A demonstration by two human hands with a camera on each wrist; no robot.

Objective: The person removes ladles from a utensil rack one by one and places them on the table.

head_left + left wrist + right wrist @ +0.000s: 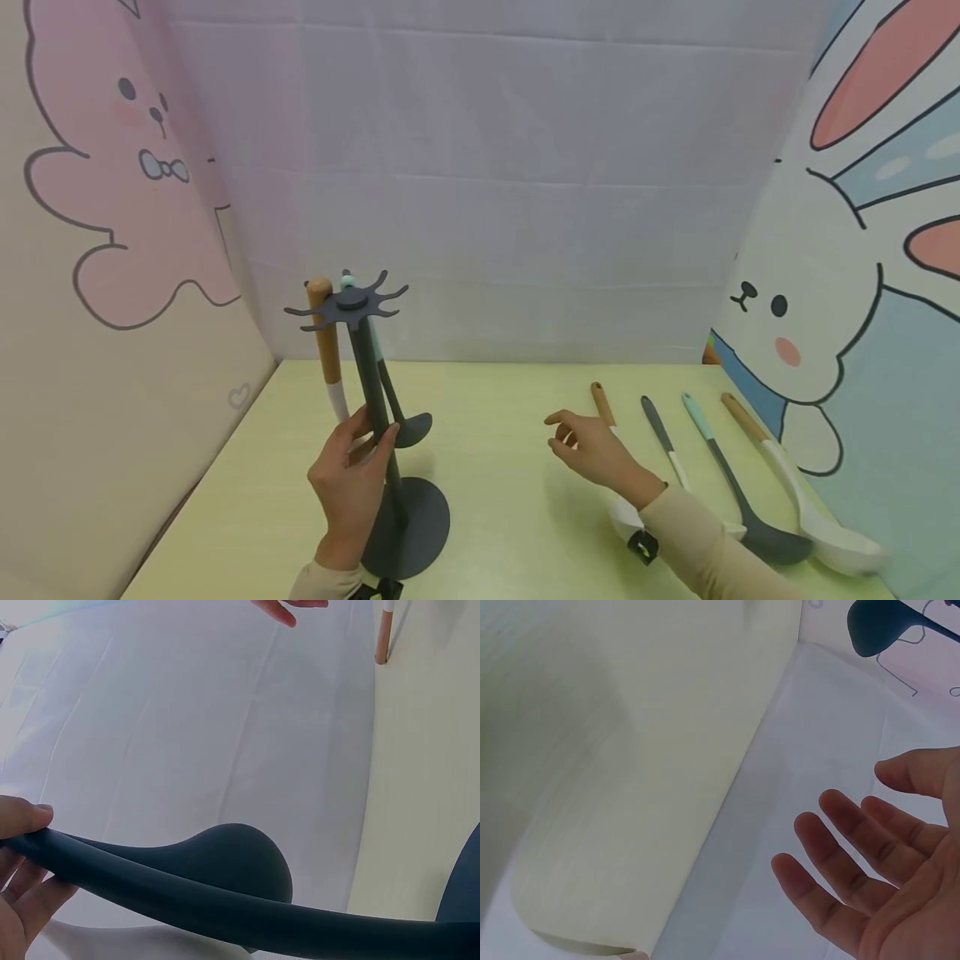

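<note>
My left hand [351,477] grips the dark pole of a utensil stand [366,367], thumb on one side and fingers on the other. The stand has a round base [426,533] and a top with curved hooks. From the hooks hang a utensil with a wooden handle [327,346] and white lower part, and a mint-handled utensil with a dark rounded head [414,430]. My right hand [592,450] hovers above the table, holding nothing; in the right wrist view its fingers [847,881] are spread and slightly bent.
On the right of the table [510,508] lie a wooden-handled utensil [602,403], a grey-handled one [657,425], a mint-handled dark ladle [776,542] and a wooden-handled white ladle [843,546]. My right forearm partly covers some. A pale cloth wall [487,208] stands behind.
</note>
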